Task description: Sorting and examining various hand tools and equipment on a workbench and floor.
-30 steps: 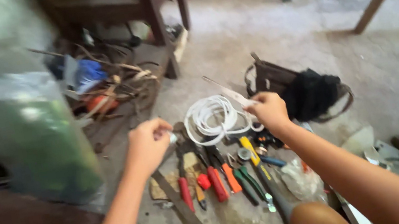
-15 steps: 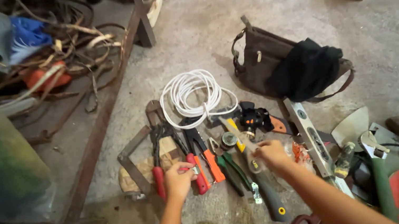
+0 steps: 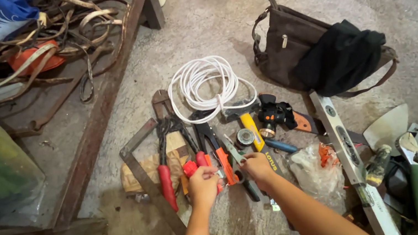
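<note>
My left hand (image 3: 203, 185) is curled shut, with a small pale object pinched at its fingertips, right over the red-handled pliers (image 3: 165, 177). My right hand (image 3: 258, 167) sits close beside it, fingers bent toward the same spot above the green-handled pliers (image 3: 245, 181). What the right fingers grip is hidden. Orange-handled pliers (image 3: 224, 162) lie between the two hands. A coil of white cable (image 3: 204, 87) lies further out on the floor.
A row of hand tools covers the concrete floor, with a yellow-handled tool (image 3: 251, 127), a spirit level (image 3: 346, 151), a plastic bag (image 3: 312, 171) and a trowel (image 3: 389, 128). A brown bag (image 3: 286, 38) with black cloth lies behind. A low wooden shelf (image 3: 91, 147) with straps is on the left.
The view has tilted down onto the tools. Both hands came back from near the cable coil and drew together over the plier handles.
</note>
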